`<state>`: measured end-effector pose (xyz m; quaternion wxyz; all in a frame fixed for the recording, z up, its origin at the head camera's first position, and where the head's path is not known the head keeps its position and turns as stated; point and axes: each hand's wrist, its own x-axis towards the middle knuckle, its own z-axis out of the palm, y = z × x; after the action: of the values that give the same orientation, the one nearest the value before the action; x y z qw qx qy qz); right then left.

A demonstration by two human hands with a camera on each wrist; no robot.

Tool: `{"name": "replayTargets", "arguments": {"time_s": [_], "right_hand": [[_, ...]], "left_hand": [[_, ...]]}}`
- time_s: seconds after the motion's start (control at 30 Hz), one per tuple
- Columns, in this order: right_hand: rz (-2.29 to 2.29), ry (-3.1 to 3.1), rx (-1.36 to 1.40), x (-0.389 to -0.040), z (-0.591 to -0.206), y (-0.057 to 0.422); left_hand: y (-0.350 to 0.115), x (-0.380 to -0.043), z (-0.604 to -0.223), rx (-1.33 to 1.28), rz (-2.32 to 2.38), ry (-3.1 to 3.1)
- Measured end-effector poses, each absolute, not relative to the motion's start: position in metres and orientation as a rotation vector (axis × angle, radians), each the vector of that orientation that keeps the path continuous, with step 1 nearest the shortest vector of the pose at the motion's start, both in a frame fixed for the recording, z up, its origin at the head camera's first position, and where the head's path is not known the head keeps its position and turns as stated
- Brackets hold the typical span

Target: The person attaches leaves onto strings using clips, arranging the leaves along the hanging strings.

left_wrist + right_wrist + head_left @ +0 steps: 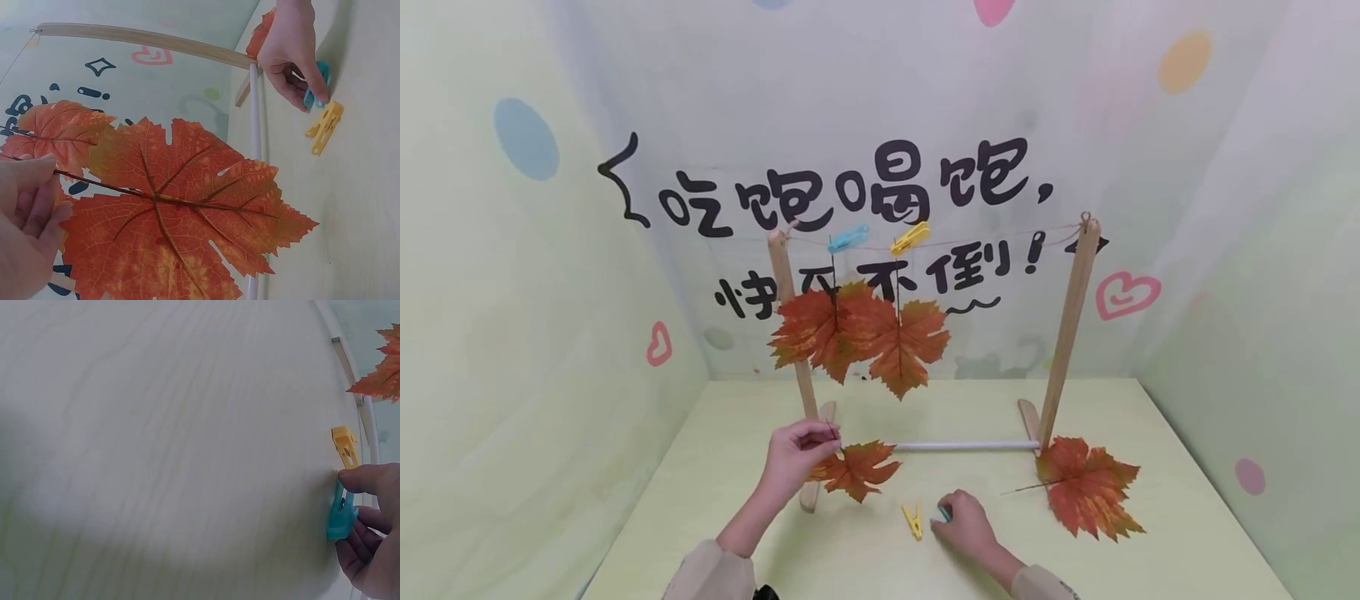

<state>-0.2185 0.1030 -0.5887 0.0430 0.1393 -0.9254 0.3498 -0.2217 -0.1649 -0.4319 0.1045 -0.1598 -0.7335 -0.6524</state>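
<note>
My left hand (801,454) pinches the dark stem of an orange-red artificial maple leaf (169,206), which hangs off to the right of the fingers, in front of the frame's left post. Down on the table, my right hand (967,527) has thumb and fingers around a blue clothespin (342,512). Beside it lies a yellow clothespin (912,522). Two more leaves hang by their stems from a thin string (962,242), one under a light blue clothespin (848,239), the other under a yellow clothespin (911,238).
The string runs between two wooden posts (1070,333), joined low down by a white rod (967,447). Another leaf (1092,487) lies on the table at the right, its stem pointing left. A printed cloth backdrop (880,92) encloses the back and sides.
</note>
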Motion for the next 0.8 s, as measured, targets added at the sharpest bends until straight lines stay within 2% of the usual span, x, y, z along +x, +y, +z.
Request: {"name": "replayTargets", "arguments": {"time_s": [0.23, 0.43, 0.57, 0.8], "right_hand": [[1.094, -2.83, 0.48, -0.216, -0.583, 0.106], [1.13, -2.815, 0.52, -0.219, -0.575, 0.115], [1.174, -2.781, 0.516, -0.221, -0.56, 0.122], [1.241, -2.667, 0.447, -0.226, -0.527, 0.142]], "left_hand": [[-0.16, -0.22, -0.428, -0.378, -1.976, -2.231], [-0.151, -0.221, -0.422, -0.42, -1.976, -2.248], [-0.148, -0.227, -0.423, -0.458, -1.937, -2.251], [-0.131, -0.224, -0.398, -0.482, -1.878, -2.329]]}}
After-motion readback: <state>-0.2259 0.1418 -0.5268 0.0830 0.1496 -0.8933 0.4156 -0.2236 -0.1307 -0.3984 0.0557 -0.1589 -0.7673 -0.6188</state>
